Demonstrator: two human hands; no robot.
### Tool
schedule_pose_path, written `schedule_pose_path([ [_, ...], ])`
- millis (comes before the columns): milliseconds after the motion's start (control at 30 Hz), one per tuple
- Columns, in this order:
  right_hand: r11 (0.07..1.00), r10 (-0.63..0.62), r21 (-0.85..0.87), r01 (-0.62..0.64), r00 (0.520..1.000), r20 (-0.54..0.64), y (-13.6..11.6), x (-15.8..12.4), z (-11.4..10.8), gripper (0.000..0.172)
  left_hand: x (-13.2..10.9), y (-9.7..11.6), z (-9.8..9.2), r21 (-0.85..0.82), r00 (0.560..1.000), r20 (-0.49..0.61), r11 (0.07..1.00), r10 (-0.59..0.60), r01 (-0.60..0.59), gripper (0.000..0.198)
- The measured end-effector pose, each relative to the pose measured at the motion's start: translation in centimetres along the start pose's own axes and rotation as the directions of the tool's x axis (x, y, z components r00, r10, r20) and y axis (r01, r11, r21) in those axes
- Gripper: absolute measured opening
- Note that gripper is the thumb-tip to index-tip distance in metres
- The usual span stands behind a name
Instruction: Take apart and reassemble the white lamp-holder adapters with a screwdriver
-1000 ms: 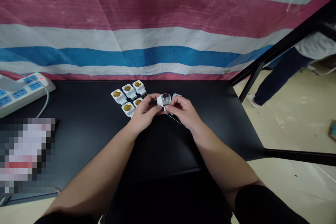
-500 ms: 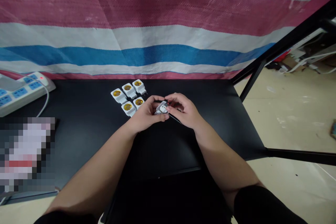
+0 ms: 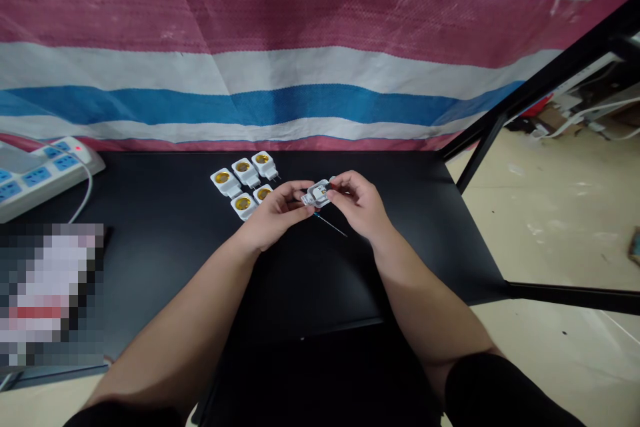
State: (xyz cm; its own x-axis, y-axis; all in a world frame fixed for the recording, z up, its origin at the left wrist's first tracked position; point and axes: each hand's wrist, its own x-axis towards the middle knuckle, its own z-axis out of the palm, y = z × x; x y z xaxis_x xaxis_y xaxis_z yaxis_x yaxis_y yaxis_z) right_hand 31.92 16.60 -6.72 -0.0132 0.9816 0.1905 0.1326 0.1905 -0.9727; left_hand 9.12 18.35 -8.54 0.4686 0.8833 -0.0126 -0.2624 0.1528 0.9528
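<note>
Small white plug-in unit [image 3: 317, 194] is pinched between both hands, held just above the black tabletop [image 3: 165, 233], mid-table, right beside the row of finished ones. Left hand [image 3: 273, 212] grips its near-left side with thumb and fingertips closed on the shell; right hand [image 3: 361, 203] closes fingertips on the right end, where a bit of red shows. Can't tell whether that red bit is a part or a tool tip.

To do this well, I'd judge: keep the left hand as the fixed clamp, let only the right fingertips work, and keep the piece low over the table so nothing small drops far. Mind the thin wire [image 3: 331, 225] trailing from under it onto the table.

Materials: shell is glossy moulded white plastic, squarish with rounded corners. Five matching adapters [image 3: 243, 180] lie in two rows, each with a round amber insert. Tabletop is matte black, smooth. White power strip [image 3: 37, 177] with blue sockets at far left; woven striped tarp [image 3: 320, 47] behind.
</note>
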Motion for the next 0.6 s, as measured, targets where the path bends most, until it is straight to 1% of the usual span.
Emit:
schedule_pose_path([
  [100, 1.0, -0.001, -0.024, 0.0, 1.0, -0.023, -0.1, -0.01, -0.02, 0.021, -0.08, 0.31, 0.22, -0.053, 0.999, 0.011, 0.998, -0.034, 0.035, 0.052],
  [200, 0.998, -0.017, -0.053, 0.016, 0.999, -0.035, -0.2, -0.04, -0.07, 0.021, -0.11, 0.47, 0.34, -0.097, 0.998, -0.002, 0.994, -0.06, 0.059, 0.05],
  [433, 0.998, -0.009, -0.055, 0.009, 1.0, -0.008, -0.05, -0.13, 0.06, 0.019, -0.11, 0.4, 0.23, -0.111, 0.997, -0.029, 0.991, -0.071, 0.068, 0.04],
  [600, 0.999, -0.001, -0.051, 0.0, 1.0, -0.015, 0.09, -0.1, -0.06, 0.018, -0.15, 0.67, 0.21, -0.11, 0.994, -0.026, 0.988, -0.11, 0.106, 0.047],
])
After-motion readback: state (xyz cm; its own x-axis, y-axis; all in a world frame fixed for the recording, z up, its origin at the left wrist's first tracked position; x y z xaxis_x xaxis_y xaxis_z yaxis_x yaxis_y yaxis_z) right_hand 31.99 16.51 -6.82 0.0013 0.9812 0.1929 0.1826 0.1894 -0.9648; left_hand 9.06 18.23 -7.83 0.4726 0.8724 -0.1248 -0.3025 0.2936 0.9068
